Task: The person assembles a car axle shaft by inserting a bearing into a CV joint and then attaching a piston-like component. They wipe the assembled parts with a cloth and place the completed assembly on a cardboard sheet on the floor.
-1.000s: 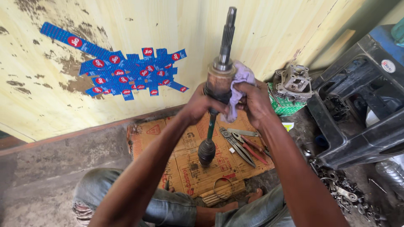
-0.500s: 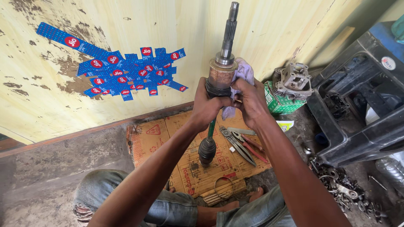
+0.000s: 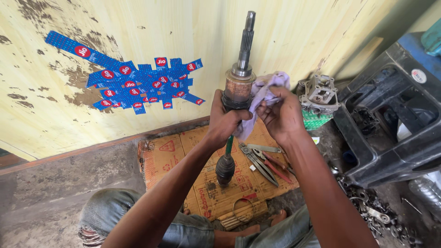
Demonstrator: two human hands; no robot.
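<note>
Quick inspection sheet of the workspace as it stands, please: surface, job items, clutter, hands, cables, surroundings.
Surface: flattened cardboard sheet on a gritty concrete floor.
Job's things: drive shaft held upright, splined end up, rubber boot end resting on the cardboard; pale purple rag against its rusty joint housing.
Clutter: pliers on the cardboard; loose metal parts at right; metal ring near the cardboard's front edge.
Grippers: left hand grips the shaft below the housing; right hand holds the rag.
Cables: nothing seen.
Surroundings: peeling yellow wall with blue stickers; black plastic crate; engine part on a green basket.
</note>
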